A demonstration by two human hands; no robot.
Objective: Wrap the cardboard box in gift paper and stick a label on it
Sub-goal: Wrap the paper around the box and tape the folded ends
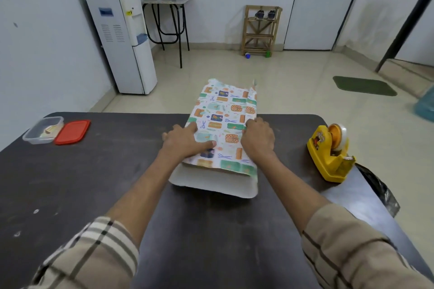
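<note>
Head view, landmark: I place everything by the yellow plastic tape holder (328,155) with its roll of clear tape. It stands on the dark flat table (94,183).
Head view, gift paper: The thin white gift paper (223,112) with small orange, green and blue pictures lies just left of the tape holder. It is folded over into a long flat parcel. Its far end sticks out past the table edge. At its near end the plain white inside shows.
Head view, cardboard box: I think the cardboard box sits inside the paper, left of the tape holder. It is hidden, so I cannot be sure.
Head view, done: The paper looks pulled round the long way.
Head view, left to do: I see no tape on the paper. Both ends look open, and there is no label on it. I guess we are less than half way.
Head view, left hand: My left hand (187,141) lies flat on top of the paper, on the side away from the tape holder. Its fingers are straight and press down.
Head view, right hand: My right hand (258,138) rests on the paper's side nearer the tape holder. Its fingers bend down onto the fold. I cannot tell if they pinch it or just push.
Head view, arms: Both arms reach straight out in front.
Head view, other things: A clear plastic tub (43,130) and a flat red lid (72,132) sit far left of the tape holder. I cannot tell what the bits in the tub are.
</note>
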